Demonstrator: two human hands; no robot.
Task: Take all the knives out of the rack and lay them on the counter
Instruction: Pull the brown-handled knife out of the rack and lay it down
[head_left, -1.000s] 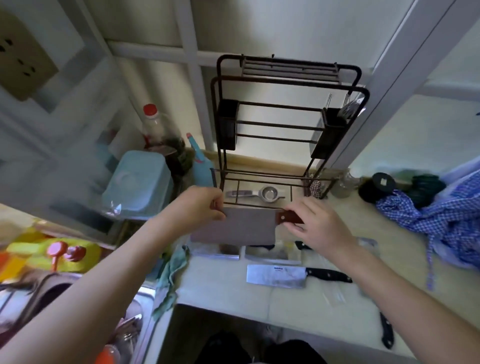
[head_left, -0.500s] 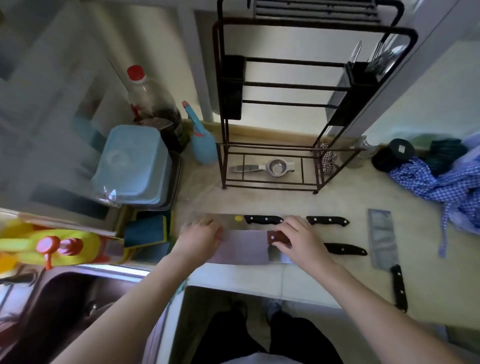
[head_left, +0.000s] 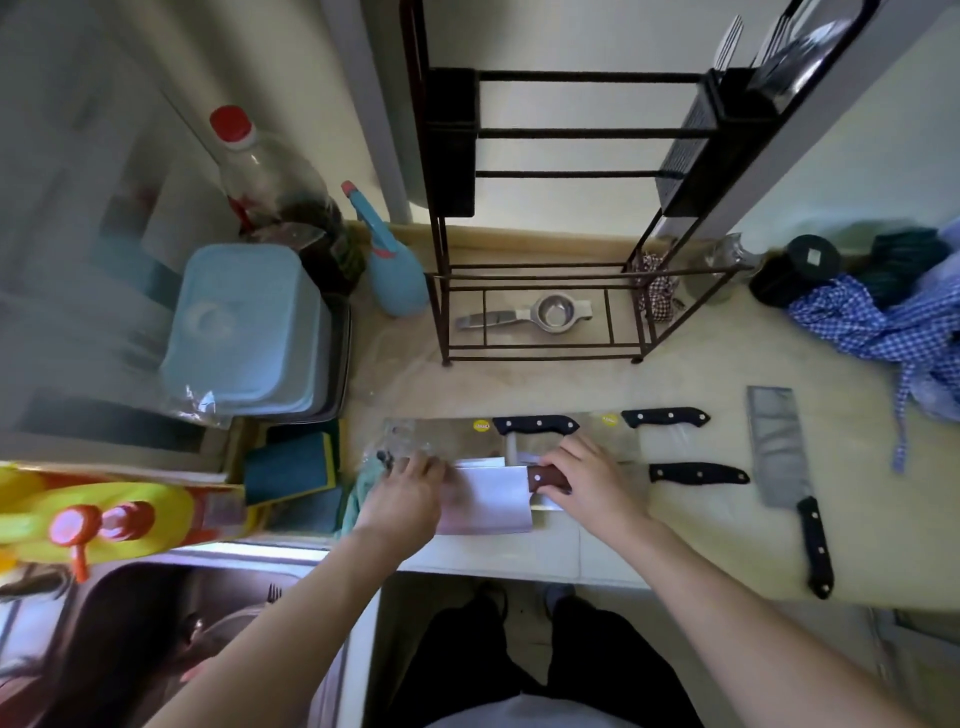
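Note:
A broad cleaver (head_left: 488, 500) with a brown handle lies low over the counter's front edge. My right hand (head_left: 592, 483) grips its handle and my left hand (head_left: 405, 496) holds the far end of its blade. Several black-handled knives lie on the counter (head_left: 675, 535): one (head_left: 535, 424) just behind my hands, two more (head_left: 666, 417) (head_left: 698, 474) to the right, and a cleaver (head_left: 779, 452) further right, handle toward me. The dark metal rack (head_left: 545, 312) stands at the back; I see no knife in the visible part.
A metal strainer (head_left: 524, 316) lies on the rack's bottom shelf, and cutlery (head_left: 779, 41) stands in its right caddy. Left of the rack are a blue spray bottle (head_left: 389, 265), a red-capped bottle (head_left: 260, 176) and a blue tub (head_left: 244, 332). A checked cloth (head_left: 893, 332) lies right. A sink (head_left: 156, 639) is lower left.
My hands have carried the brown-handled cleaver from in front of the rack down to the counter's front edge. My head has tilted down, so the rack now sits higher in view.

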